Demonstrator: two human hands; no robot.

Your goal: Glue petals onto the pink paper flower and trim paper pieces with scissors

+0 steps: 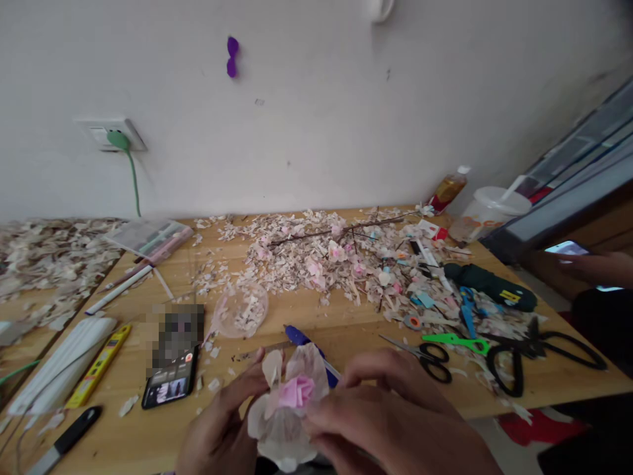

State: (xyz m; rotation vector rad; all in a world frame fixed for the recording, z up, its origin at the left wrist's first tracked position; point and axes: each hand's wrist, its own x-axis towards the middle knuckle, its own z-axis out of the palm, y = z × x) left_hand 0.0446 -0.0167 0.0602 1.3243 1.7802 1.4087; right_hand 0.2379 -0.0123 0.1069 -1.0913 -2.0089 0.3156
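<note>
right hand pinches flower; dish holds scraps.

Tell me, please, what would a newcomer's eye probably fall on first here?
Probably the pale flower with a pink centre, low in the middle, between the left hand and right hand. Next, perhaps, the wide litter of pale scraps towards the table's back. High on the wall, left of centre, a purple shape stands out.

I'm holding a matt, papery flower; at ten o'clock a glossy phone is lying; at two, metal-bladed scissors are resting on smooth wood.
</note>
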